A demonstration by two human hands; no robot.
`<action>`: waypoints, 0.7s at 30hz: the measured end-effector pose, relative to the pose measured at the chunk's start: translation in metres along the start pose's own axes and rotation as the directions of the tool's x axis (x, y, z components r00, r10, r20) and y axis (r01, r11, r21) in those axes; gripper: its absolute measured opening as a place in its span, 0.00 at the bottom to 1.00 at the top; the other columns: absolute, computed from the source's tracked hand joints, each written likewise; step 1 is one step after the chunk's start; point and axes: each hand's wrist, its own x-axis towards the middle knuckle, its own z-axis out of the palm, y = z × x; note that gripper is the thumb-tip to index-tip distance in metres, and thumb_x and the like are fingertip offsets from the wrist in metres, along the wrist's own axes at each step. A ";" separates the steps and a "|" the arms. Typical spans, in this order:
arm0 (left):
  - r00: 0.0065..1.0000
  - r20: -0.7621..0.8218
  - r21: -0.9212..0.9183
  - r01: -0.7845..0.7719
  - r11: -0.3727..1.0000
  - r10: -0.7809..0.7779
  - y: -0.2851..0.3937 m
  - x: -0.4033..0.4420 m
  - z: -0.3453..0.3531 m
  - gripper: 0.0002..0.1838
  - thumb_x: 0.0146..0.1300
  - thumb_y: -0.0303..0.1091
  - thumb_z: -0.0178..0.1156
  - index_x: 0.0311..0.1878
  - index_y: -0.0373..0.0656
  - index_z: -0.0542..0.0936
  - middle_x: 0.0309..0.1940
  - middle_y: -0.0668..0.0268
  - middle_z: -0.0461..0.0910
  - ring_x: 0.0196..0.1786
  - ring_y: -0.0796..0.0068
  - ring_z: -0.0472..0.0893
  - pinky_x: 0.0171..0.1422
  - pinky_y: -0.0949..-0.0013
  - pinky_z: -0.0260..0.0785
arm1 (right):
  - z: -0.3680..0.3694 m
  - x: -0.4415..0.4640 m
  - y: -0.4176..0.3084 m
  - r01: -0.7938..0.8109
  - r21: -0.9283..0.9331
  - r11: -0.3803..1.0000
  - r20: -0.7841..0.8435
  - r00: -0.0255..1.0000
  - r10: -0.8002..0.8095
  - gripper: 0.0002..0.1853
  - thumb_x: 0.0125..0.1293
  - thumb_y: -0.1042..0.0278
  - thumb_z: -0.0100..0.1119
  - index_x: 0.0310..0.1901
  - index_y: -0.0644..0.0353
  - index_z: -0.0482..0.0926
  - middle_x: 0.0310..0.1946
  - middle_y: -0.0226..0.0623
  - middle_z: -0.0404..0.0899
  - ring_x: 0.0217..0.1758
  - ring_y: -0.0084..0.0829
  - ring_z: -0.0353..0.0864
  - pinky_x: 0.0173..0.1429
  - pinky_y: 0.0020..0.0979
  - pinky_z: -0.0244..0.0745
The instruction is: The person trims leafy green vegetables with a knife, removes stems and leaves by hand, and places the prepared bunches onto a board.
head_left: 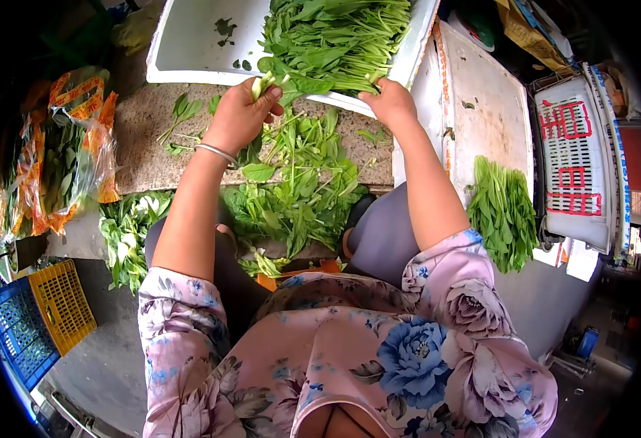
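Observation:
My left hand [241,118], with a bangle at the wrist, is closed around a few pale-stemmed leafy greens [262,85]; their stem ends poke up past the thumb. My right hand [392,104] is at the near rim of a white foam box [203,74], its thumb and fingers pinching a green stem [371,77]. Inside the box, a thick pile of leafy greens [335,44] lies with stems mostly toward the right. Below my hands, loose leaves and stems [298,168] cover part of the stone slab and hang down between my knees.
Bagged greens [61,160] in orange-printed plastic stand at left, with another leafy heap [130,237] by my left knee. Blue [21,328] and yellow crates [62,306] sit lower left. At right are a foam lid [485,109], a green bunch [503,215] and a white basket [572,160].

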 end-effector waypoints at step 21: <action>0.965 0.199 0.193 -0.209 0.959 0.171 0.008 -0.007 0.009 0.14 0.55 0.40 0.62 0.42 0.42 0.79 0.25 0.61 0.80 0.27 0.70 0.77 0.37 0.68 0.69 | 0.012 -0.044 -0.036 0.576 0.476 0.664 -0.078 0.780 -0.621 0.16 0.45 0.71 0.70 0.40 0.56 0.82 0.21 0.22 0.64 0.25 0.15 0.62 0.30 0.19 0.60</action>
